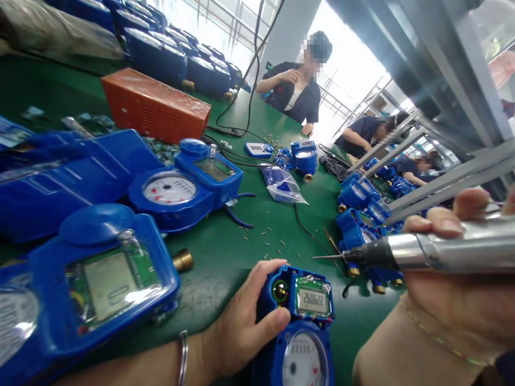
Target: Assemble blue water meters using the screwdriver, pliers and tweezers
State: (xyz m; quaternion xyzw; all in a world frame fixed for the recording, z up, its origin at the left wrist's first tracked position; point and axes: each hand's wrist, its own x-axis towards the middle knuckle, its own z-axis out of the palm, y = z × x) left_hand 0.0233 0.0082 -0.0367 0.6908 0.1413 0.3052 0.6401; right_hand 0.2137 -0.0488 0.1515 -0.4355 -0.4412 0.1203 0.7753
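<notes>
My left hand is closed around the side of a blue water meter, thumb on its upper face. The meter's electronics housing is uncovered, showing a green circuit board, a lit display and a round opening with wires. Below that sits its white dial, cut off by the lower frame edge. My right hand grips a silver electric screwdriver. Its thin bit points left, above and to the right of the meter, apart from it. Small screws lie scattered on the green table beyond the meter.
More blue water meters stand at left, right and far left. An orange-red metal box, blue-handled pliers, a plastic bag of blue parts and cables lie on the table. Metal shelf beams rise at right; several people sit beyond.
</notes>
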